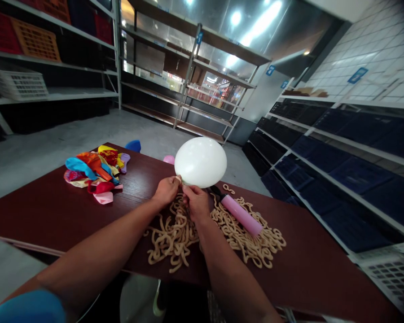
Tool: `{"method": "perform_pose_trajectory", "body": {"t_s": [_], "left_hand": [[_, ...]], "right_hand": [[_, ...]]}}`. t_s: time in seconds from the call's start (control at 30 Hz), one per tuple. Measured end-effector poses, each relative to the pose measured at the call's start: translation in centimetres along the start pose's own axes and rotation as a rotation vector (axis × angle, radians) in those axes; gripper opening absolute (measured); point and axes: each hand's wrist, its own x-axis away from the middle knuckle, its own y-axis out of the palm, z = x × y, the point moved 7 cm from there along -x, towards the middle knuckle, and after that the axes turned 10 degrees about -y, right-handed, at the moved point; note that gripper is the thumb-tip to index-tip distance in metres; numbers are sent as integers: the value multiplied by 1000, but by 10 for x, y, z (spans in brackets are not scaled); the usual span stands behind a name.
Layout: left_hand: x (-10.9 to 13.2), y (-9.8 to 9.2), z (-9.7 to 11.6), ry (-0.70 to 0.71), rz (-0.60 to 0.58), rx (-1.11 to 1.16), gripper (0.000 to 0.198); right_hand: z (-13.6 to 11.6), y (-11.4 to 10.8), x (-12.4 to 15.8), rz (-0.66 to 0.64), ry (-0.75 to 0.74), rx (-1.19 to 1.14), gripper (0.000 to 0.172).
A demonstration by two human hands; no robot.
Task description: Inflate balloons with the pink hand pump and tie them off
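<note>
- Noting blue sleeve point(23, 307) nearest the lens, lower left, with both bare forearms reaching over the near edge of the table point(37, 211).
- Pinching the neck of the white balloon point(201, 161) with the left hand point(166, 190), thumb and forefinger closed tight on it, probably to hold the air in.
- Closing the right hand point(195, 202) on the same neck just below, fingertips narrow and touching the left hand.
- Holding the balloon, fully inflated, just above the table's middle, over the tan cord heap point(175, 237); body turned toward the far edge, so the neck faces the lens.
- Recording pink hand pump point(241, 215) lying across the cords just right of the right hand, black nozzle toward the balloon, within easy reach.
- Logging flat coloured balloons point(94, 172) heaped near the far left edge, well apart from the hands.
- Logging blue balloon point(133, 145) and small pink balloon point(169, 159) showing at the far edge.
</note>
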Motion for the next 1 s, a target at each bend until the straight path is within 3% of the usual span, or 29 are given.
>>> {"method": "perform_pose_trajectory", "body": {"t_s": [0.13, 0.3, 0.43, 0.57, 0.77, 1.0], "left_hand": [[1, -8, 8, 171, 149, -250, 34], [4, -3, 12, 213, 141, -297, 32], [7, 6, 13, 243, 70, -311, 31], [7, 12, 8, 201, 18, -341, 36], [12, 15, 6, 217, -7, -457, 35], [14, 17, 10, 270, -8, -582, 29]], "right_hand": [[-20, 1, 4, -68, -228, 239, 21], [-54, 6, 14, -202, -650, 591, 19], [-65, 3, 15, -204, -768, 654, 21], [-56, 1, 8, -222, -669, 498, 17], [-20, -8, -2, -122, -189, 137, 25], [-23, -3, 0, -214, -138, 161, 22]]}}
